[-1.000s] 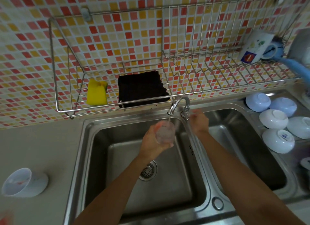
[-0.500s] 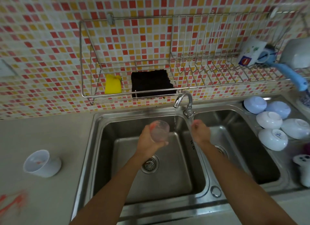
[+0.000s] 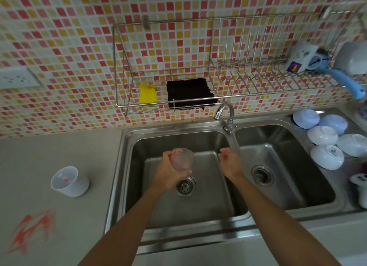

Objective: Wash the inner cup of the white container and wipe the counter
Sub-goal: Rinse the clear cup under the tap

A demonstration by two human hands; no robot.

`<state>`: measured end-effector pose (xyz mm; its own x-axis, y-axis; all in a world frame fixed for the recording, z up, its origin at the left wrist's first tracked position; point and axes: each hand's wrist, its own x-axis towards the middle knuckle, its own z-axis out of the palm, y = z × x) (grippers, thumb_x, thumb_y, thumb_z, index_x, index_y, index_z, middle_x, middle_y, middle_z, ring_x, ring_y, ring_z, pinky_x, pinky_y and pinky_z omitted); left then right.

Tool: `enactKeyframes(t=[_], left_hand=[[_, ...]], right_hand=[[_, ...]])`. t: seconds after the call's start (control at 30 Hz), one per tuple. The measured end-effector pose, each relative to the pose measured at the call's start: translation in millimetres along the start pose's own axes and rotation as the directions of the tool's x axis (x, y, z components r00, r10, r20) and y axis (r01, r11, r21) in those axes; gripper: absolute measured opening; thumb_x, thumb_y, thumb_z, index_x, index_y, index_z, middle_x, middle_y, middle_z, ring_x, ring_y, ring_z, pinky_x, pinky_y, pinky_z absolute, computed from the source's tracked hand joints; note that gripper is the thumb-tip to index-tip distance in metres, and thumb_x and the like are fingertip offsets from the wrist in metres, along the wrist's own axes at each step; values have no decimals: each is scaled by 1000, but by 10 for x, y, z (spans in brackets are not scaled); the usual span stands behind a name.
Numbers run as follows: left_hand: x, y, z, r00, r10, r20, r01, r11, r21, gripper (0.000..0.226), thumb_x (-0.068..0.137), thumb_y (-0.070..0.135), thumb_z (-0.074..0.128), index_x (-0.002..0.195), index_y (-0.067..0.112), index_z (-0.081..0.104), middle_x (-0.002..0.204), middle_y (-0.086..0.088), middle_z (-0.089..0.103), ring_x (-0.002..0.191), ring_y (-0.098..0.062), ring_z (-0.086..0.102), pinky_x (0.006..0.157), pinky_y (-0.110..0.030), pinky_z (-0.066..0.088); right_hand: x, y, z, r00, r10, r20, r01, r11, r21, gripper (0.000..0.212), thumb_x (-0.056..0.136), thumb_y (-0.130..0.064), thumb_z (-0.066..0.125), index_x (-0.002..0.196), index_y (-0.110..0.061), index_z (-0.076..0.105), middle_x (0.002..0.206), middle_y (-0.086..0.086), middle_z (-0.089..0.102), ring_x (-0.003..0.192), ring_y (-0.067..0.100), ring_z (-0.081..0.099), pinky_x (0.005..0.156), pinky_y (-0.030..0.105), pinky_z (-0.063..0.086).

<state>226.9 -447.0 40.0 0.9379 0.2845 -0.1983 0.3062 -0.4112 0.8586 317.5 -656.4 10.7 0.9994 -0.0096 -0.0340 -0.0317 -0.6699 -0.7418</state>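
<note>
My left hand grips a clear inner cup over the left sink basin, below and left of the faucet. My right hand hovers to the cup's right with loosely curled fingers and holds nothing. The white container lies tilted on the grey counter to the sink's left, with a red smear inside. Orange-red streaks mark the counter near its front left. On the wall rack, a yellow sponge and a black cloth sit side by side.
The right basin lies beside the left one. Several upturned white and pale blue bowls sit on the drainboard at right. A mug and a blue-handled utensil rest on the rack's right end. A wall socket is at far left.
My right hand has come off the faucet and drawn back over the sink. My left hand has lowered the cup away from the spout. The view has pulled back and shifted left.
</note>
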Motion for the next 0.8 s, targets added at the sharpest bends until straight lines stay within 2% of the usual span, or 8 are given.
enactKeyframes(t=[0.07, 0.13, 0.23, 0.3, 0.4, 0.5, 0.8], left_hand=[[-78, -110, -39, 999, -8, 39, 7, 999, 46, 77, 58, 26, 90, 118, 24, 43, 112, 4, 57, 100, -15, 59, 82, -26, 48], [-156, -257, -80, 996, -32, 81, 24, 994, 103, 75, 59, 26, 89, 119, 22, 44, 113, 1, 57, 101, -18, 59, 84, -30, 51], [-246, -472, -133, 985, -98, 141, 58, 963, 265, 80, 60, 33, 86, 125, 18, 42, 122, -5, 51, 105, -24, 56, 90, -43, 53], [-283, -586, -138, 972, -148, 185, 66, 919, 388, 84, 62, 34, 85, 130, 16, 39, 128, -8, 46, 109, -28, 55, 92, -45, 51], [-329, -703, -129, 948, -210, 241, 63, 861, 504, 86, 67, 32, 82, 136, 13, 34, 134, -12, 40, 115, -30, 52, 99, -44, 46], [-364, -785, -128, 936, -240, 258, 54, 821, 568, 89, 71, 38, 78, 142, 13, 30, 136, -14, 39, 120, -30, 47, 103, -43, 42], [-285, -705, -147, 924, -285, 254, 12, 687, 727, 95, 69, 60, 69, 142, 14, 29, 133, -16, 43, 117, -33, 51, 99, -43, 45]], right_hand=[[-182, 60, 121, 997, -14, 79, 18, 999, -43, 17, 93, -17, 55, 103, -8, 66, 97, 14, 71, 94, 29, 66, 85, 35, 50], [-417, 164, 283, 984, -30, 174, 49, 993, -109, 23, 93, -18, 55, 110, -8, 65, 103, 15, 71, 99, 30, 66, 88, 37, 50], [-767, 351, 510, 947, 27, 321, 39, 979, -198, 31, 96, -24, 51, 123, -12, 59, 114, 14, 68, 107, 31, 63, 93, 39, 48], [-946, 438, 611, 926, 64, 372, 40, 963, -265, 34, 97, -28, 48, 127, -15, 56, 119, 11, 66, 110, 30, 61, 94, 38, 48], [-1147, 520, 697, 909, 80, 409, 47, 955, -293, 34, 96, -26, 48, 126, -12, 56, 122, 12, 63, 111, 28, 58, 97, 36, 45], [-1261, 592, 725, 903, 76, 423, 85, 933, -349, 33, 96, -21, 47, 125, -7, 56, 123, 13, 61, 112, 29, 57, 98, 37, 44], [-1328, 590, 742, 908, 63, 414, 133, 894, -429, 36, 97, -21, 41, 128, -10, 54, 125, 12, 62, 114, 29, 56, 96, 37, 44]])
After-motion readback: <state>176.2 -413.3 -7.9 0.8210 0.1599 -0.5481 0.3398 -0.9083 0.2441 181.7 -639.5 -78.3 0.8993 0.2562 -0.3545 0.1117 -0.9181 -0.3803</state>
